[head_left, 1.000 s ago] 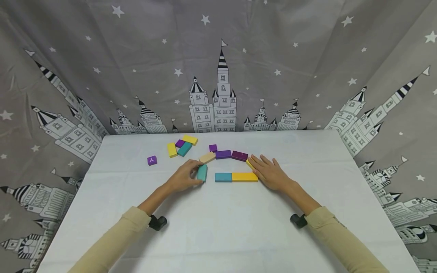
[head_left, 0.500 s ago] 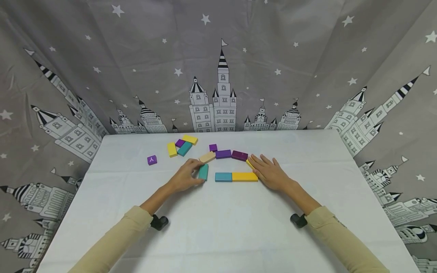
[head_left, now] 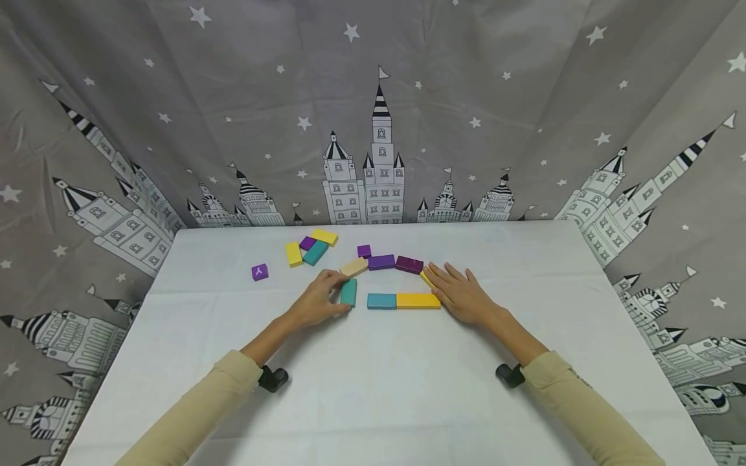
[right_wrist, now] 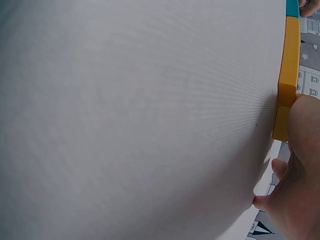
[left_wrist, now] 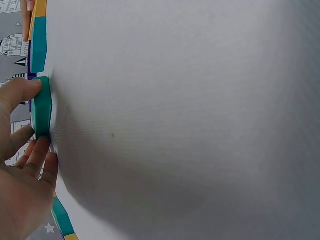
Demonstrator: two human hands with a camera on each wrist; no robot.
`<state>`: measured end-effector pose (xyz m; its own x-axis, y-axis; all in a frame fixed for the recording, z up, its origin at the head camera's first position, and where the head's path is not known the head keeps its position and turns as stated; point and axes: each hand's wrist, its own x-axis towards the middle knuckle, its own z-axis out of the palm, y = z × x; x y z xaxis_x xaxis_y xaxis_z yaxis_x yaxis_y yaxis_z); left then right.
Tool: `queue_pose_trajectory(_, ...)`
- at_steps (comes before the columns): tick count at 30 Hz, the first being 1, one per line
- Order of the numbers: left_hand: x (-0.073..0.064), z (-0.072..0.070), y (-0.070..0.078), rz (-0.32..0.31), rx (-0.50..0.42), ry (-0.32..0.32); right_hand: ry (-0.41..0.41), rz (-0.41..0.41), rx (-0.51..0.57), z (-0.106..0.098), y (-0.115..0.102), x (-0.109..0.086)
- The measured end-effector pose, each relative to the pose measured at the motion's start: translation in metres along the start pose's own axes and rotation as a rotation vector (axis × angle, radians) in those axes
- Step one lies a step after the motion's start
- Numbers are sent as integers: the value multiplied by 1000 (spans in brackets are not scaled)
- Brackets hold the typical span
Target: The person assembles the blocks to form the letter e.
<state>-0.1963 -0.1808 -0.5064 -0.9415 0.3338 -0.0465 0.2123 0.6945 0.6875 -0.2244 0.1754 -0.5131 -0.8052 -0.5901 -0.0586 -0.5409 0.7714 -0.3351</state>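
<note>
White and faintly creased, the desk (head_left: 384,382) stretches before us, backed by a gray curtain (head_left: 466,58) printed with castles and stars. At the left end of an arc of smooth, flat-sided blocks (head_left: 381,263), the left hand's (head_left: 315,301) fingers pinch a teal block (head_left: 348,292) by its two ends, just beside a beige block (head_left: 353,266). We see the right hand's (head_left: 463,299) fingers straight and slightly spread over a yellow block (head_left: 427,279), near an oblong orange block (head_left: 418,301).

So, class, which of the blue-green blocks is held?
The teal block pinched by the left hand, near the tan block; the blue block beside the orange block and the farther teal block are untouched.
</note>
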Motion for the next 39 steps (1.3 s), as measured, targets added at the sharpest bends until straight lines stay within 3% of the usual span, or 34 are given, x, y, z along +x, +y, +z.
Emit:
queue_pose_trajectory(28, -10, -7, 2, 14, 20, 12, -16, 6, 5, -1, 0, -3)
queue_pose_trajectory(33, -19, -22, -6, -18, -11, 94, -11, 1, 1, -1, -1, -3)
queue_pose_trajectory(39, -29, -49, -35, -89, -42, 219, -12, 1, 5, -1, -1, -2)
